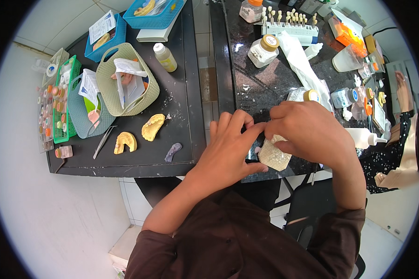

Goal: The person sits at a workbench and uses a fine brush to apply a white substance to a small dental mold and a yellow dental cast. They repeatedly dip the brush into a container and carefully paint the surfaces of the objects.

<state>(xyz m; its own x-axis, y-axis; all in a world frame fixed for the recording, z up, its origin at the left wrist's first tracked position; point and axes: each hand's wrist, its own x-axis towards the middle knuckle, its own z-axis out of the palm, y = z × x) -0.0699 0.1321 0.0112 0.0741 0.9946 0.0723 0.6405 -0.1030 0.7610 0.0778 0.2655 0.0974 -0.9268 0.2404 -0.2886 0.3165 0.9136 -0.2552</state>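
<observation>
My left hand (233, 149) is over the right counter's front edge, fingers spread and bent, thumb touching a beige textured square pad (275, 160), index fingertip meeting my right hand (302, 130). My right hand is curled in a pinch above that pad, its thumb on or just over it; what the fingertips hold is hidden. Under and left of the pad are a dark glossy piece and a small pinkish lump (257, 149). Two yellow dental casts (152, 128) (125, 139), a grey-purple piece (173, 152) and tweezers (104, 142) lie on the left counter.
Baskets (146, 90), a white bottle (165, 58) and a rack of small jars (60, 102) fill the left counter's back. Jars (263, 53), a shade guide (291, 32) and a squeeze bottle (361, 138) stand right. A person's arm (402, 93) shows at far right, above a chair (307, 202).
</observation>
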